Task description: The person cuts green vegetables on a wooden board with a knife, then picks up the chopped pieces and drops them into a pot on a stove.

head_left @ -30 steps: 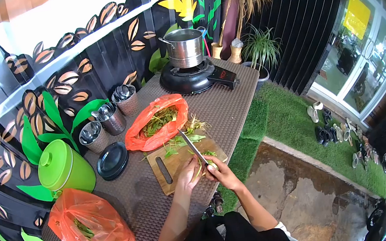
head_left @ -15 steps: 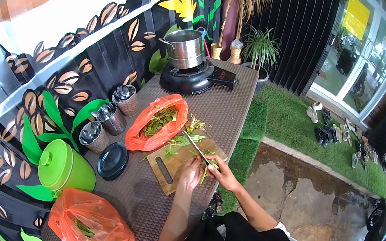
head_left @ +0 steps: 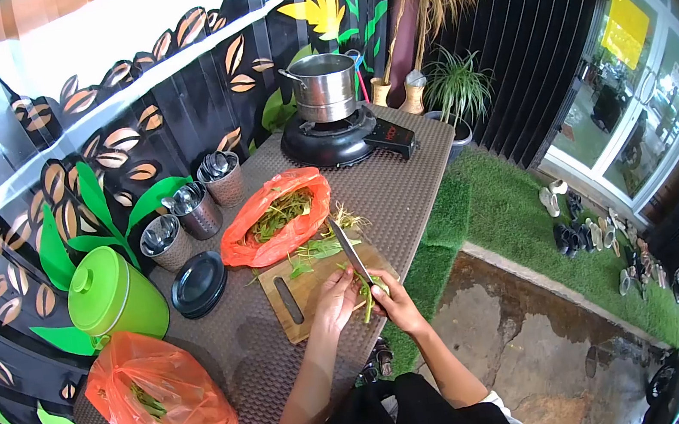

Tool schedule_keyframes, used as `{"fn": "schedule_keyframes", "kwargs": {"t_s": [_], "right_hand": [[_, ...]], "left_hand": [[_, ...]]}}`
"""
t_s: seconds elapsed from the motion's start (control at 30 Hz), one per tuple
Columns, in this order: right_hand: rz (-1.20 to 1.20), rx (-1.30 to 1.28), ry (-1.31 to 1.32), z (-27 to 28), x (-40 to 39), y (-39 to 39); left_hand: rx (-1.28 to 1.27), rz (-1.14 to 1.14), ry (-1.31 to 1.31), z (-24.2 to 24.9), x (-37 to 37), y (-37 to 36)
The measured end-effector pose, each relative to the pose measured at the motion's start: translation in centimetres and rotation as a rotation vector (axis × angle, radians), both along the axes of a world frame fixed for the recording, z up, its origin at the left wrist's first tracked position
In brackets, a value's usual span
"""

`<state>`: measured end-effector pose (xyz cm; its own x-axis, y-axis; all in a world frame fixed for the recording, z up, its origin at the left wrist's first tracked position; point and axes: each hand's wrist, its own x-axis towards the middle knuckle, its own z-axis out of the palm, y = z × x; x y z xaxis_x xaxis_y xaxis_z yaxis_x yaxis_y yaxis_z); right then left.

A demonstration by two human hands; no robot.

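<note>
Close together over the near edge of a wooden cutting board (head_left: 294, 329), both hands work on green leafy stems (head_left: 367, 305). My left hand (head_left: 335, 299) is closed around the stems from the left. In my right hand (head_left: 395, 301) is a knife (head_left: 347, 242), its blade pointing up and away across the board; the fingers also press against the stems. Loose cut greens (head_left: 310, 252) lie on the far part of the board. Beyond them, an orange plastic bag (head_left: 279, 242) gapes wide, full of green stems and leaves (head_left: 281, 213).
A steel pot (head_left: 327, 88) stands on a black portable stove (head_left: 329, 140) at the back. Metal cups of spoons (head_left: 198, 209), black plates (head_left: 197, 282), a green lidded container (head_left: 115, 294) and a second orange bag (head_left: 162, 397) occupy the left of the brown table (head_left: 246, 347).
The knife has turned slightly more upright, and its handle sits a little farther right. The stems between my hands have shifted, with their lower ends now hanging straighter down.
</note>
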<state>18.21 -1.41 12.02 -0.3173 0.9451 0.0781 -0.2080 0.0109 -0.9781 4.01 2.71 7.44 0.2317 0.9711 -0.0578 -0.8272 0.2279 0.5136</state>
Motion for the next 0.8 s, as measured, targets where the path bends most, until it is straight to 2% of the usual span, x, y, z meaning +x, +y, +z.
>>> {"fn": "schedule_keyframes", "kwargs": {"t_s": [0.1,0.23,0.3,0.33,0.4,0.53,0.6,0.8], "right_hand": [[0.012,0.028,0.013,-0.3,0.0,0.1],[-0.015,0.025,0.011,-0.4,-0.2,0.0],[-0.008,0.040,0.017,-0.7,-0.1,0.2],[-0.003,0.056,0.022,-0.8,0.0,0.2],[-0.009,0.057,0.002,-0.7,0.2,0.2],[-0.018,0.017,-0.017,-0.2,0.1,0.0],[-0.008,0.028,-0.003,-0.5,-0.1,0.1],[0.027,0.044,0.047,-0.8,-0.2,0.2]], "left_hand": [[-0.031,-0.121,-0.010,-0.7,-0.4,0.3],[-0.074,-0.098,-0.011,-0.3,-0.4,-0.1],[-0.061,-0.167,-0.027,-0.4,-0.8,0.2],[-0.061,-0.168,-0.027,-0.2,-0.6,0.2],[-0.029,0.033,-0.011,0.1,-0.3,0.2],[-0.016,0.060,0.021,-0.2,-0.2,0.5],[-0.025,0.065,-0.081,-0.5,0.0,0.6],[0.025,-0.021,-0.157,-0.1,0.1,0.3]]}}
